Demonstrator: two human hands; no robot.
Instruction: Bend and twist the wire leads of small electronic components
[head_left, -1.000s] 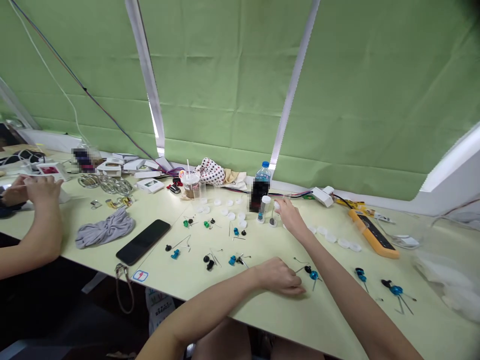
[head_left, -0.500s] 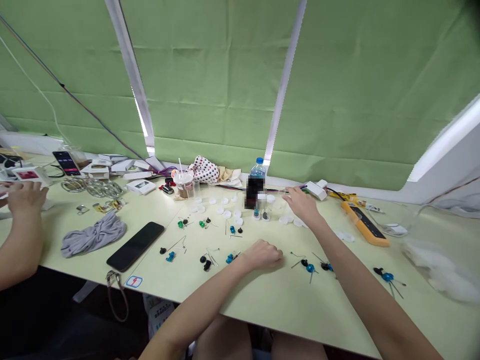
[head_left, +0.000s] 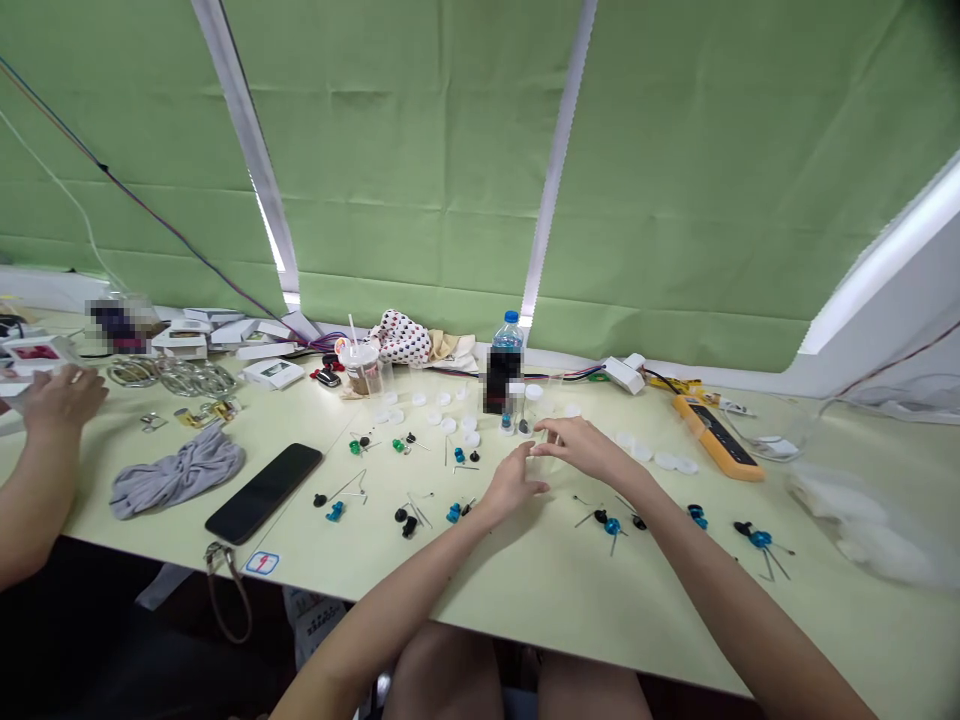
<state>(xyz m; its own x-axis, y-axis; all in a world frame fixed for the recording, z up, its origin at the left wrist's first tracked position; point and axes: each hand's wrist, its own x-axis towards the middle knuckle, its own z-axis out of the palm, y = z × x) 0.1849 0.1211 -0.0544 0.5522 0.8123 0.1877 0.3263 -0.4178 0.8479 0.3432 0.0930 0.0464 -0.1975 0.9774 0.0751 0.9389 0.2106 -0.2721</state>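
Observation:
My left hand (head_left: 516, 482) is just above the table with its fingers bent upward and its thumb apart. My right hand (head_left: 581, 447) comes in from the right, fingers curled, and its fingertips meet those of my left hand. Whatever is between the fingertips is too small or too clear to make out. Just behind my hands stand small clear containers, one with a blue part (head_left: 507, 420) inside. Close to my left forearm lies a blue piece (head_left: 454, 512) with a dark one. A blue knob-like piece (head_left: 612, 526) with thin metal rods lies below my right hand.
Several white round caps (head_left: 449, 425) lie behind the loose parts. A bottle (head_left: 511, 335) and a drink cup (head_left: 360, 368) stand at the back. A yellow multimeter (head_left: 718, 437) lies right; a black phone (head_left: 264, 492) and grey cloth (head_left: 178, 472) lie left, near a co-worker's hand (head_left: 66, 395).
My right hand has drawn back from the rear of the table to my left hand. My left hand has lifted from a fist on the table, its thumb now apart.

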